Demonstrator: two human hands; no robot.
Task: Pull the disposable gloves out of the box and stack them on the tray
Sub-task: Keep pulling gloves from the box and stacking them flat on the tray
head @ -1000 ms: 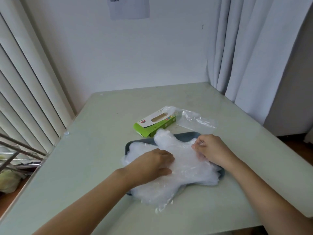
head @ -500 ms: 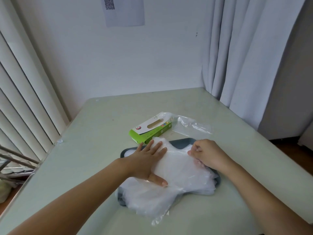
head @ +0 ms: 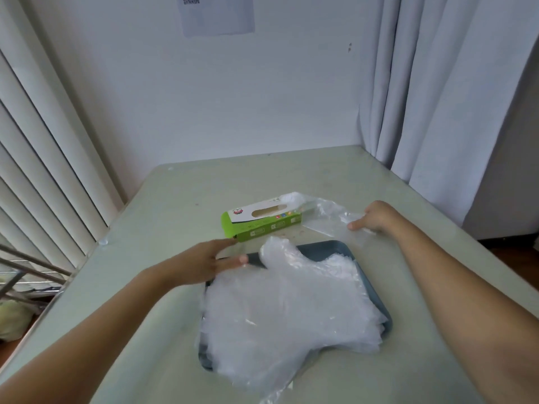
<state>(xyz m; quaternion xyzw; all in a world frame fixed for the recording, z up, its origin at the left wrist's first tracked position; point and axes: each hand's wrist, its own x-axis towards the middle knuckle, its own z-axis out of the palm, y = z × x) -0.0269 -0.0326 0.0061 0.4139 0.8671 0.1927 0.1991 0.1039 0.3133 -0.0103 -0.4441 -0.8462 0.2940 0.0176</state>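
A pile of clear disposable gloves lies on the dark blue-grey tray, spilling over its near edge. Behind the tray lies the green and white glove box on its side. A clear glove trails out of the box's right end across the table. My right hand grips the far end of that glove, fingers curled on the plastic. My left hand is flat with straight fingers at the tray's far left corner, fingertips just short of the box.
The pale green table stands in a corner, with vertical blinds on the left and grey curtains on the right. A metal rack stands off the table's left edge. A paper sheet hangs on the wall.
My right hand left the pile and moved back-right to the glove hanging out of the box. My left hand slid off the pile toward the box.
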